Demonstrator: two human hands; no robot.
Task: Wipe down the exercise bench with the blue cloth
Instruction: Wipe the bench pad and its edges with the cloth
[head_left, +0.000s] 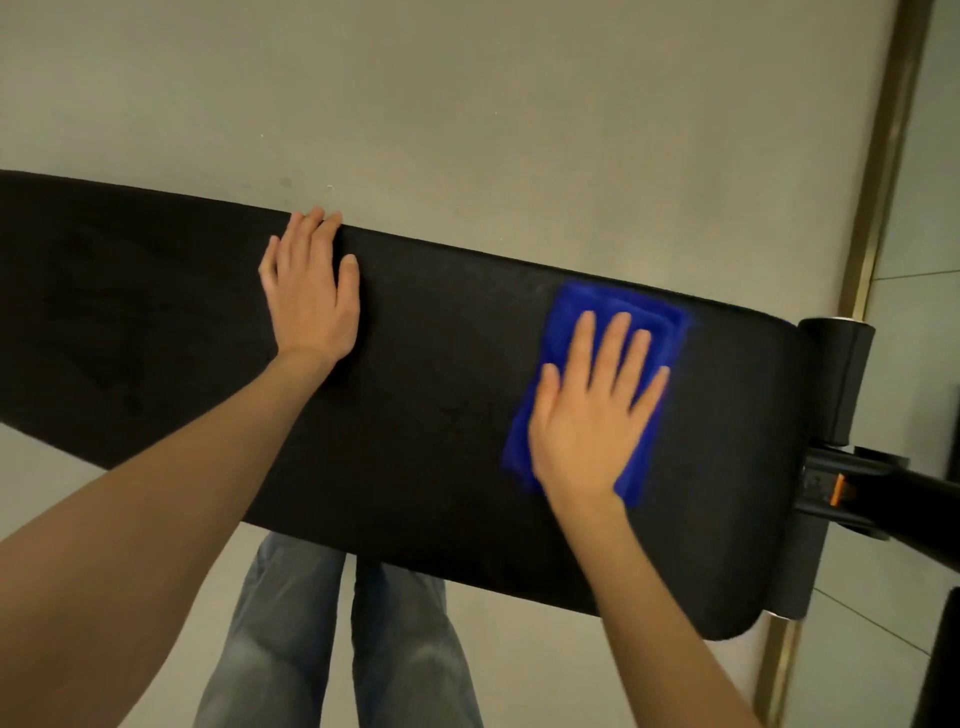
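The black padded exercise bench (426, 395) stretches across the view from left to right. A folded blue cloth (592, 312) lies flat on its right part. My right hand (592, 410) presses down on the cloth with the palm flat and the fingers spread, covering its middle and lower part. My left hand (309, 291) rests flat on the bare pad near the far edge, fingertips reaching that edge, holding nothing.
A black roller pad (841, 379) and a black frame bar with an orange part (841, 491) stick out at the bench's right end. My legs in jeans (337, 639) stand below the near edge. A brass strip (878, 171) runs along the grey floor at right.
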